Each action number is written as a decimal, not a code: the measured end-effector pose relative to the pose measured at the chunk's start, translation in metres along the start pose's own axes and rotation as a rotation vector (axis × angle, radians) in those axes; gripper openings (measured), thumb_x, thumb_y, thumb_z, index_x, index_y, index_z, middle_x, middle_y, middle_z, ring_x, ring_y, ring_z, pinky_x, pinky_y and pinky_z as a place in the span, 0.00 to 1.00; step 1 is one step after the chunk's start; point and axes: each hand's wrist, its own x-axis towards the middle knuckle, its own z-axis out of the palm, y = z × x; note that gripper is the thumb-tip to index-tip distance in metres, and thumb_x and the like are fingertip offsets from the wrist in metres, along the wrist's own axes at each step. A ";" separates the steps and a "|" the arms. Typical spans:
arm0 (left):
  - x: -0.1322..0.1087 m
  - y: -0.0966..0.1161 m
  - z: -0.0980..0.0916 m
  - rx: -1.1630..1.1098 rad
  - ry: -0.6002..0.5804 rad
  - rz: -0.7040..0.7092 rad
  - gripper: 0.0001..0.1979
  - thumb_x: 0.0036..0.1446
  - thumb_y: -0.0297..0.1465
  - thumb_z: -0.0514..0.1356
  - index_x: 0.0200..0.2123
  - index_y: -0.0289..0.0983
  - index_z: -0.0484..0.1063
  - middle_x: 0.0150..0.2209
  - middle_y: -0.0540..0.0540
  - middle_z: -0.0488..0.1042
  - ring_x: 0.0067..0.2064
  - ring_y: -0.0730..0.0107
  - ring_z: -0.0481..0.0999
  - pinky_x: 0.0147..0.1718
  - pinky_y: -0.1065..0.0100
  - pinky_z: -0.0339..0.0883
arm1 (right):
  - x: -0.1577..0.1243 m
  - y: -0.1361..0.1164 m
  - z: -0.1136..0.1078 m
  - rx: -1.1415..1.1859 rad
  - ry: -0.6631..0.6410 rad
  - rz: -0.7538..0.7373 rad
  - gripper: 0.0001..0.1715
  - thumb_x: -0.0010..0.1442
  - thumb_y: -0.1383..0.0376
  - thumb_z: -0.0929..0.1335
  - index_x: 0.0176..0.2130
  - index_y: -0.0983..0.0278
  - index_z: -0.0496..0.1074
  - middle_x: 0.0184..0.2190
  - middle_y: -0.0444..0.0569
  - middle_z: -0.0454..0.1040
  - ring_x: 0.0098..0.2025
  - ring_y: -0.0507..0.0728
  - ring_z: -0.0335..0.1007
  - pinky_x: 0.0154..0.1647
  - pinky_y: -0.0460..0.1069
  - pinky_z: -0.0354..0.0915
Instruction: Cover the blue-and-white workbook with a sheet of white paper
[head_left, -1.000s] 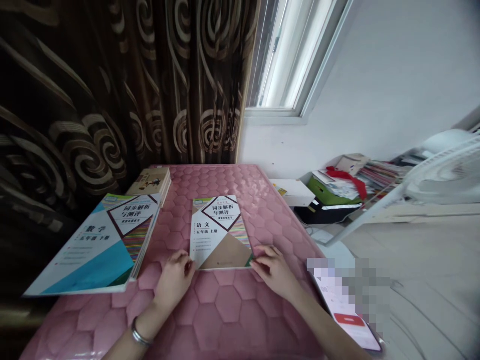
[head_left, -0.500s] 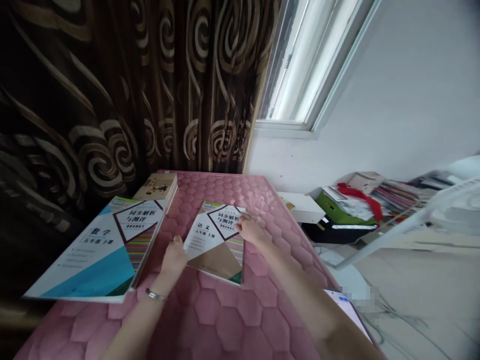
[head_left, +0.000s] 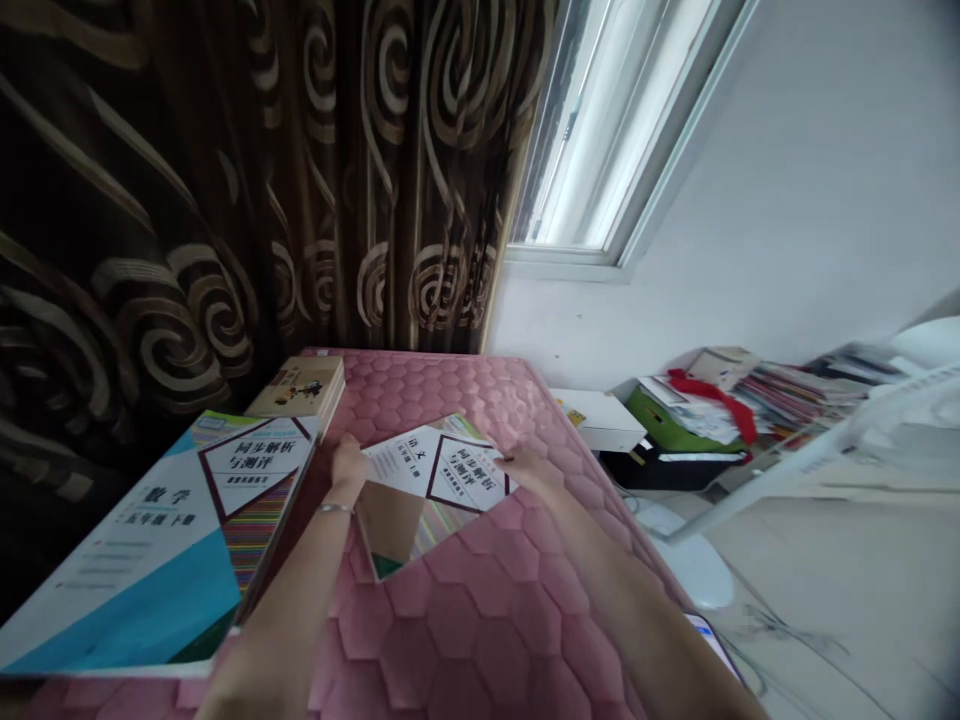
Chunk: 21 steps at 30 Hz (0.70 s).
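A white and brown workbook (head_left: 409, 490) is turned sideways over the pink quilted surface (head_left: 450, 640). My left hand (head_left: 348, 468), with a silver bracelet at the wrist, is closed on its left edge. The fingers of my right hand (head_left: 521, 466) pinch its right corner. Whether the workbook touches the quilt cannot be made out. To the left lies a larger blue and white book (head_left: 161, 550), close to my left forearm. Behind that one sits a stack of tan books (head_left: 304, 390).
A patterned brown curtain (head_left: 375, 180) hangs behind and left. Right of the quilt are a white box (head_left: 600, 415), a green and black bin (head_left: 667, 440) with papers, and a white fan (head_left: 810, 460). A phone (head_left: 711, 640) lies at the right edge.
The workbook has rotated clockwise from upright to sideways, with both hands on it. My right hand has shifted from its upper right edge to a corner. The camera view has shifted slightly.
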 end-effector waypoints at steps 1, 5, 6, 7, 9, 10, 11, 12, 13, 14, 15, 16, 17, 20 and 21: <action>0.008 0.006 0.001 0.010 -0.007 0.031 0.17 0.54 0.18 0.50 0.46 0.27 0.68 0.41 0.32 0.77 0.43 0.61 0.78 0.37 0.69 0.66 | -0.010 0.007 -0.001 0.012 -0.018 -0.001 0.18 0.60 0.58 0.65 0.33 0.68 0.78 0.33 0.57 0.79 0.37 0.59 0.74 0.31 0.47 0.62; 0.025 0.036 0.006 0.068 -0.003 0.163 0.15 0.58 0.22 0.49 0.45 0.32 0.70 0.43 0.34 0.76 0.48 0.58 0.74 0.45 0.61 0.65 | -0.055 0.024 0.002 0.060 -0.014 0.008 0.21 0.63 0.57 0.62 0.30 0.66 0.77 0.30 0.54 0.79 0.34 0.56 0.74 0.28 0.46 0.60; 0.023 0.045 0.009 0.084 -0.002 0.203 0.15 0.60 0.24 0.48 0.45 0.34 0.71 0.45 0.35 0.76 0.50 0.56 0.73 0.48 0.57 0.63 | -0.064 0.025 0.006 0.071 0.006 0.016 0.21 0.63 0.57 0.61 0.31 0.66 0.77 0.31 0.54 0.79 0.34 0.57 0.75 0.28 0.46 0.60; 0.019 0.052 0.012 0.098 -0.006 0.251 0.15 0.60 0.25 0.48 0.44 0.35 0.72 0.47 0.35 0.75 0.52 0.55 0.71 0.51 0.54 0.61 | -0.071 0.025 0.011 0.087 0.030 0.022 0.21 0.63 0.57 0.61 0.32 0.66 0.77 0.31 0.54 0.79 0.35 0.57 0.75 0.29 0.46 0.60; 0.002 0.062 0.020 0.118 -0.042 0.376 0.15 0.61 0.26 0.49 0.42 0.37 0.74 0.52 0.39 0.73 0.58 0.56 0.66 0.57 0.53 0.55 | -0.081 0.026 0.022 0.137 0.086 0.015 0.19 0.63 0.58 0.62 0.33 0.66 0.76 0.31 0.55 0.79 0.35 0.58 0.75 0.29 0.46 0.61; -0.008 0.064 0.024 0.122 -0.072 0.453 0.15 0.61 0.27 0.50 0.42 0.38 0.75 0.55 0.42 0.71 0.60 0.58 0.63 0.60 0.54 0.51 | -0.085 0.027 0.028 0.162 0.113 0.002 0.18 0.63 0.58 0.61 0.36 0.66 0.76 0.31 0.54 0.79 0.35 0.58 0.75 0.29 0.46 0.61; -0.019 0.064 0.029 0.123 -0.106 0.530 0.15 0.61 0.28 0.51 0.44 0.40 0.75 0.58 0.46 0.69 0.63 0.60 0.60 0.62 0.57 0.49 | -0.087 0.028 0.033 0.177 0.135 -0.011 0.18 0.63 0.59 0.61 0.40 0.66 0.75 0.31 0.54 0.79 0.34 0.58 0.76 0.29 0.47 0.62; -0.030 0.062 0.033 0.122 -0.142 0.612 0.15 0.62 0.31 0.51 0.48 0.42 0.74 0.61 0.48 0.66 0.65 0.61 0.57 0.63 0.57 0.47 | -0.090 0.029 0.038 0.178 0.150 -0.026 0.19 0.64 0.59 0.61 0.45 0.66 0.74 0.32 0.53 0.79 0.35 0.59 0.76 0.30 0.47 0.63; -0.039 0.059 0.037 0.124 -0.171 0.674 0.17 0.62 0.34 0.51 0.52 0.44 0.71 0.63 0.49 0.62 0.66 0.61 0.53 0.64 0.56 0.45 | -0.091 0.029 0.042 0.165 0.163 -0.047 0.21 0.65 0.59 0.60 0.50 0.66 0.72 0.33 0.54 0.79 0.35 0.59 0.76 0.30 0.47 0.64; -0.045 0.054 0.040 0.130 -0.194 0.720 0.20 0.62 0.38 0.51 0.57 0.46 0.67 0.65 0.49 0.58 0.67 0.60 0.50 0.64 0.54 0.43 | -0.093 0.030 0.045 0.140 0.172 -0.071 0.23 0.65 0.59 0.59 0.54 0.65 0.69 0.34 0.54 0.79 0.36 0.59 0.76 0.32 0.47 0.65; -0.050 0.048 0.042 0.140 -0.205 0.740 0.24 0.62 0.42 0.51 0.60 0.47 0.62 0.67 0.48 0.54 0.68 0.58 0.48 0.64 0.51 0.41 | -0.094 0.029 0.047 0.108 0.173 -0.094 0.24 0.66 0.59 0.58 0.57 0.63 0.67 0.35 0.54 0.79 0.36 0.59 0.77 0.33 0.47 0.65; -0.051 0.042 0.043 0.153 -0.205 0.731 0.27 0.62 0.45 0.50 0.63 0.48 0.58 0.68 0.47 0.51 0.69 0.56 0.46 0.64 0.49 0.39 | -0.096 0.029 0.048 0.071 0.173 -0.114 0.25 0.67 0.59 0.57 0.58 0.61 0.66 0.37 0.55 0.79 0.37 0.59 0.77 0.33 0.47 0.66; -0.050 0.037 0.043 0.167 -0.197 0.707 0.29 0.62 0.48 0.48 0.64 0.49 0.55 0.69 0.47 0.48 0.69 0.54 0.44 0.64 0.47 0.38 | -0.096 0.028 0.049 0.032 0.172 -0.127 0.25 0.67 0.58 0.56 0.59 0.58 0.66 0.38 0.55 0.79 0.37 0.58 0.77 0.34 0.47 0.67; -0.040 0.025 0.039 0.202 -0.166 0.610 0.30 0.61 0.50 0.46 0.65 0.50 0.53 0.69 0.47 0.46 0.69 0.53 0.44 0.64 0.47 0.37 | -0.098 0.023 0.046 -0.038 0.158 -0.123 0.25 0.68 0.59 0.55 0.59 0.54 0.66 0.38 0.54 0.79 0.37 0.58 0.77 0.34 0.48 0.68; -0.035 0.023 0.038 0.209 -0.163 0.593 0.30 0.62 0.50 0.45 0.65 0.50 0.53 0.69 0.47 0.46 0.69 0.53 0.44 0.64 0.47 0.37 | -0.097 0.021 0.044 -0.034 0.154 -0.118 0.25 0.68 0.59 0.55 0.59 0.54 0.66 0.39 0.54 0.79 0.38 0.58 0.77 0.35 0.48 0.68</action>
